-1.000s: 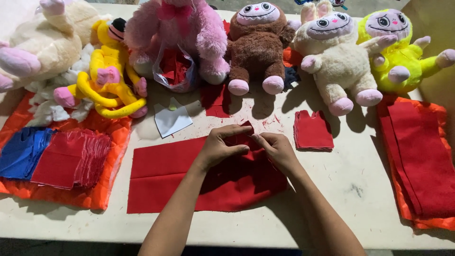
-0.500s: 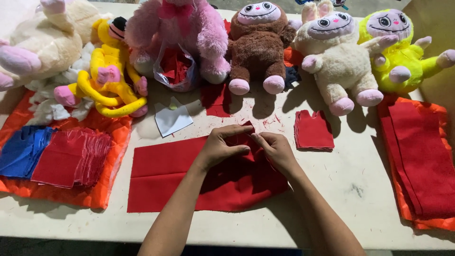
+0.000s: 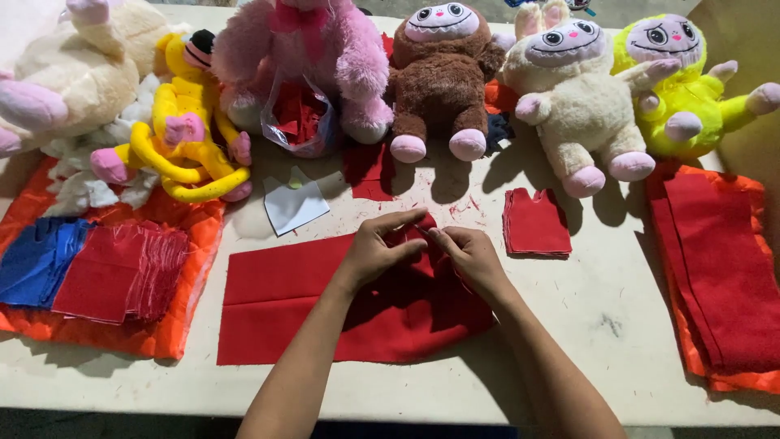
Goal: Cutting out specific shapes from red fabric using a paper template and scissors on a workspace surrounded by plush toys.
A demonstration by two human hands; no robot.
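Red cloth: a large sheet of red fabric is spread flat on the white table, its near edge close to the table's front edge and its far edge bunched under the hands.
Left hand: the left hand is laid on the far edge of the red fabric, fingers curled and pinched on a fold of it.
Right hand: the right hand is set just beside the left, fingertips closed on the same fold; the two hands nearly touch.
Open room: bare tabletop is seen to the right of the fabric, up to the long red strips, and in a narrow band along the front.
Left side: a stack of small red squares and a blue stack are laid on orange cloth, just beside the fabric's left edge.
Right side: a small pile of cut red pieces is placed near the right hand, apart from it.
Far side: a white paper piece is seen beyond the left hand; behind it the table's back is blocked by a row of plush toys, among them a pink plush, a brown plush, a cream plush, a lime plush and a yellow plush.
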